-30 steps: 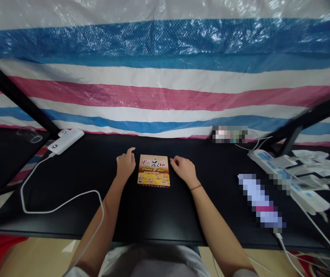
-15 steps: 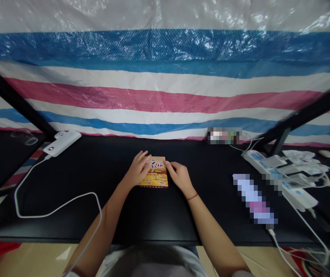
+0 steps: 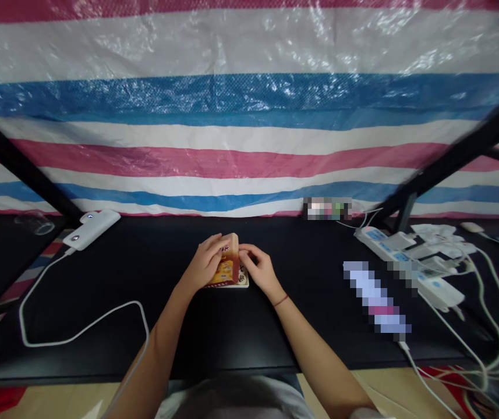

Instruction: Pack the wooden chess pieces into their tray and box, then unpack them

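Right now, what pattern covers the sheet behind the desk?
Blue, white and pink horizontal stripes on the plastic sheet, best in the head view.

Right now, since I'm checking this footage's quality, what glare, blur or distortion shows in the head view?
In the head view, glare glints off the blue, white and pink striped plastic tarpaulin; the black flat desk bows along its front edge from wide-angle distortion; a long pale object is pixelated; the black metal frame bar looks soft.

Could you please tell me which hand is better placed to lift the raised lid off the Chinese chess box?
Probably the left hand: its fingers wrap the raised lid. The right hand sits at the lid's far edge, nearer the white base.
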Action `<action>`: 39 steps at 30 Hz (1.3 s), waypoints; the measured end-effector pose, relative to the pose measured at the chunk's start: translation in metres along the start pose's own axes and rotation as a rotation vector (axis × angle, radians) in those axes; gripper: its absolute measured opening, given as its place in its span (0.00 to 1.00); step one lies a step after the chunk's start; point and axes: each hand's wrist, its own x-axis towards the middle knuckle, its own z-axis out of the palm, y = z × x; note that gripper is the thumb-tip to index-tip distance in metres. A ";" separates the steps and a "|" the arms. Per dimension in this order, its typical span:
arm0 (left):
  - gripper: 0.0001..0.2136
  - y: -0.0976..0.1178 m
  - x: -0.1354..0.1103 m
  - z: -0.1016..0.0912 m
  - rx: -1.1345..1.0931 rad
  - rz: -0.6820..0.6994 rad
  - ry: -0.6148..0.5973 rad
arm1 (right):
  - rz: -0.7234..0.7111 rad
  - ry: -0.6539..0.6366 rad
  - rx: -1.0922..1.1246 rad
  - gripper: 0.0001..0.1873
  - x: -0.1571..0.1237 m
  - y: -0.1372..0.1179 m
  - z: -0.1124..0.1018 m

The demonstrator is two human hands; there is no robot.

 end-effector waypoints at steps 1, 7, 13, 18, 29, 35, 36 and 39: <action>0.19 0.006 -0.001 -0.002 -0.016 -0.027 -0.018 | -0.018 -0.005 0.008 0.15 0.000 -0.001 0.001; 0.39 0.031 -0.013 -0.011 0.032 -0.077 -0.109 | -0.071 -0.024 0.019 0.18 0.000 -0.003 0.003; 0.18 0.034 -0.021 -0.026 0.216 -0.053 -0.076 | -0.023 -0.015 -0.048 0.16 0.001 0.000 -0.001; 0.09 0.024 -0.031 -0.035 0.338 -0.128 0.034 | 0.075 0.129 -0.073 0.15 0.003 0.009 -0.008; 0.23 0.005 -0.060 -0.034 0.526 -0.387 -0.087 | 0.156 0.081 -0.110 0.16 0.003 0.020 -0.011; 0.31 0.001 -0.075 -0.041 0.620 -0.601 -0.083 | 0.153 0.070 -0.141 0.16 0.003 0.019 -0.013; 0.32 0.001 -0.077 -0.044 0.624 -0.615 -0.086 | 0.151 0.065 -0.148 0.16 0.003 0.018 -0.013; 0.30 0.001 -0.079 -0.056 0.503 -0.575 -0.039 | 0.144 0.052 -0.161 0.16 0.003 0.016 -0.013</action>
